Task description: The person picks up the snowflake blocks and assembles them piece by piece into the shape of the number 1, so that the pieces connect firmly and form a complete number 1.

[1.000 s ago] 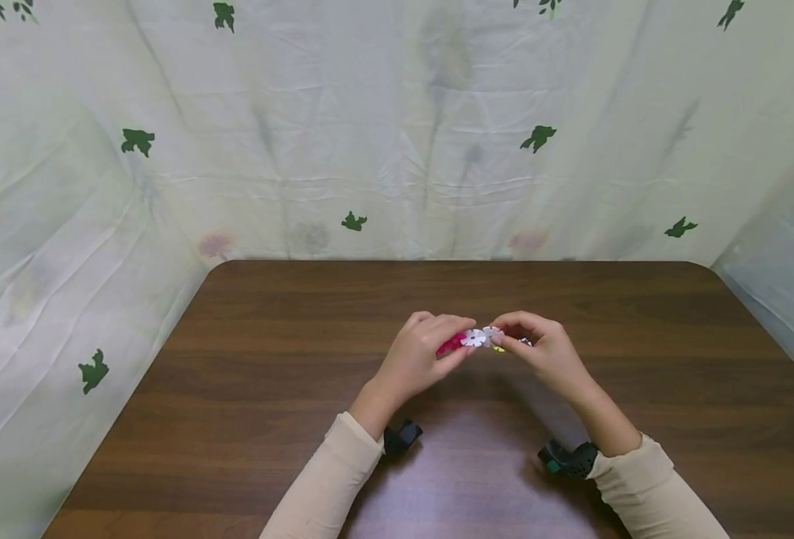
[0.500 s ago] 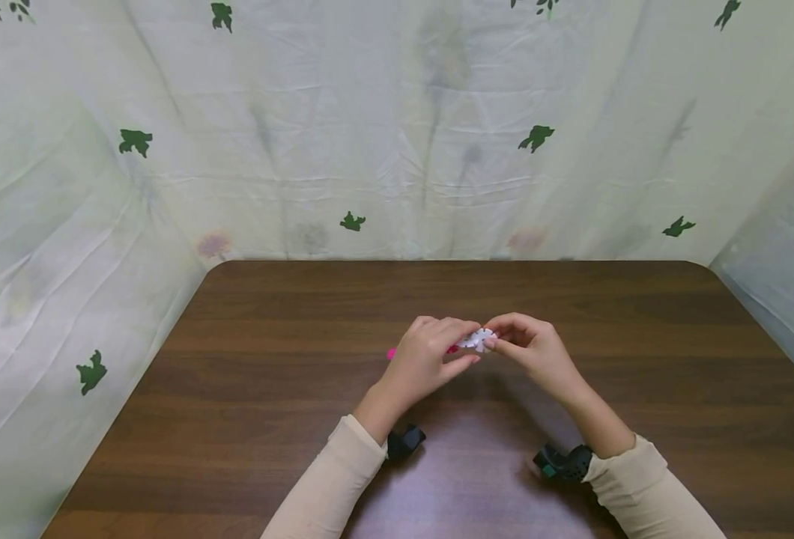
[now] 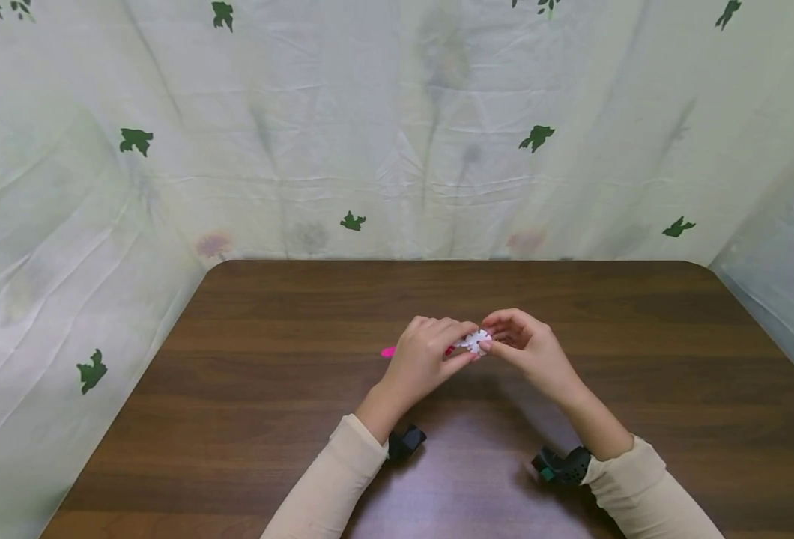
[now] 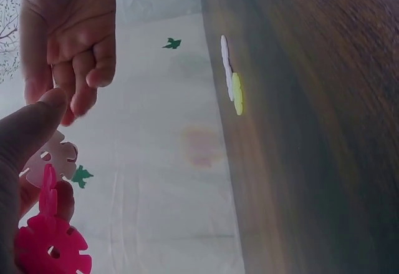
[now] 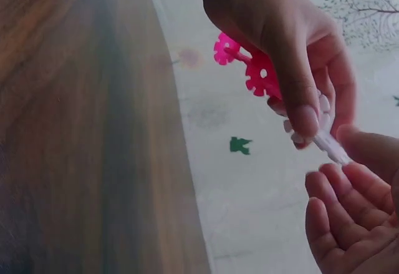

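Observation:
My left hand (image 3: 420,355) grips a chain of interlocking plastic snowflake discs. Bright pink discs (image 5: 257,74) make up one end, partly hidden by the palm in the head view, with a tip (image 3: 388,352) sticking out left. At the other end, near the fingertips, are white discs (image 4: 53,156). Thumb and fingers of my right hand (image 3: 538,352) pinch the outermost white disc (image 3: 478,342), seen nearly edge-on in the right wrist view. That hand's remaining fingers (image 5: 336,218) are loosely bent. Both hands meet above the table.
A white piece (image 4: 227,68) and a yellow piece (image 4: 237,93), seen edge-on, lie on the brown wooden table (image 3: 289,419) in the left wrist view. Pale cloth (image 3: 397,135) with green leaf-like shapes hangs behind the table's far edge.
The right hand has shifted slightly left toward the left hand. The disc chain has turned, so a pink end now shows left of the left hand. The yellow piece is hidden in the head view.

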### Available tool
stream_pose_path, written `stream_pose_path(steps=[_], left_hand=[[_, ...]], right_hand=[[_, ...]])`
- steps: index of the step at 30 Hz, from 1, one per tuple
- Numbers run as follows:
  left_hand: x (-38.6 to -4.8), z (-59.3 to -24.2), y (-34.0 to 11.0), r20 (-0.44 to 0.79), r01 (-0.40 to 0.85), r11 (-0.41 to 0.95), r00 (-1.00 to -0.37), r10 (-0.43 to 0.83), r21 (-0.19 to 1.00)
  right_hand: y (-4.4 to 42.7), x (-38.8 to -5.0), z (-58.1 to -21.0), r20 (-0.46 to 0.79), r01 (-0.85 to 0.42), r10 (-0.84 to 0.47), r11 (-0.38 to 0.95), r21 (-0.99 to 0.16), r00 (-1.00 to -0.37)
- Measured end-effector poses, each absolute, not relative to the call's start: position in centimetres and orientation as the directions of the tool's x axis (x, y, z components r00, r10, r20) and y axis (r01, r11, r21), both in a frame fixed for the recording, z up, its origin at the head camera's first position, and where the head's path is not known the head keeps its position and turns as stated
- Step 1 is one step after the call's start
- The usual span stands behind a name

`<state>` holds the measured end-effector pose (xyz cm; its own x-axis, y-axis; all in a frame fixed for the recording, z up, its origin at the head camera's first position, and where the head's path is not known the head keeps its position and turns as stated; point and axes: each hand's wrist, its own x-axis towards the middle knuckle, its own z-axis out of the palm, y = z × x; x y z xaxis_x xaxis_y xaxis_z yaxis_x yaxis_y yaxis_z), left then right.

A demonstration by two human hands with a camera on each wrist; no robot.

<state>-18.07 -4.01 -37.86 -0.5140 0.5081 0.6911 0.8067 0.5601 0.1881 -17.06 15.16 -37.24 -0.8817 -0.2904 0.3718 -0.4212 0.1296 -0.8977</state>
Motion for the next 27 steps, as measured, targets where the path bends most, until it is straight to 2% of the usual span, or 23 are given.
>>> stream_pose_path(steps=[5, 13, 21, 27], left_hand=[[-18.2, -37.9, -4.2, 0.685, 0.801, 0.566, -0.524, 0.506, 0.195], [-18.4, -37.8, -4.5, 0.705, 0.806, 0.56, -0.51, 0.493, 0.192], [-18.4, -37.5, -4.6, 0.73, 0.817, 0.547, -0.484, 0.482, 0.18], [-18.4, -37.4, -4.7, 0.73, 0.819, 0.542, -0.486, 0.481, 0.189]], right_hand=[[15.6, -16.5, -35.6, 0.426, -0.477, -0.27, 0.161, -0.864, -0.864], [17.6, -16.1, -34.6, 0.421, -0.48, -0.241, 0.313, -0.819, -0.875], [19.5, -16.7, -36.2, 0.372, -0.424, -0.204, 0.428, -0.798, -0.906], [21.9, -18.9, -40.2, 0.303, -0.363, -0.2, 0.493, -0.791, -0.932]])
